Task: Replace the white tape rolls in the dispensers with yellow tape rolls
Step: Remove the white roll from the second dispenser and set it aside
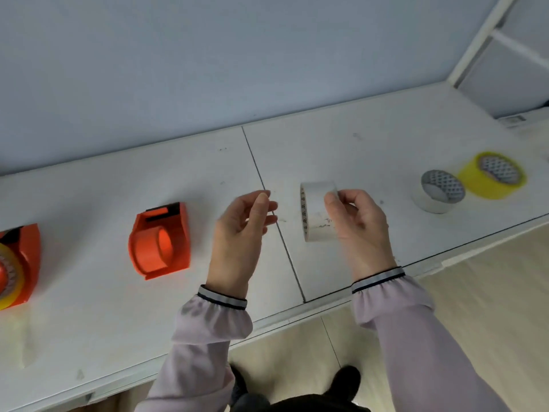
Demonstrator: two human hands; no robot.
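Observation:
My right hand (361, 224) grips a white tape roll (315, 212) above the white table, the roll turned on its edge. My left hand (242, 230) hovers just left of the roll, fingers loosely curled and holding nothing. An orange dispenser (162, 240) with a bare orange hub stands left of my left hand. At the far left edge a second orange dispenser (20, 263) carries a yellow tape roll (10, 281). On the right lie another white tape roll (438, 191) and a yellow tape roll (493, 175), side by side.
The white table (341, 144) runs along a pale wall, with a seam between two panels just under my hands. Its front edge runs diagonally below my wrists, over a light wooden floor (475, 292). A white shelf frame (505, 55) stands at the far right.

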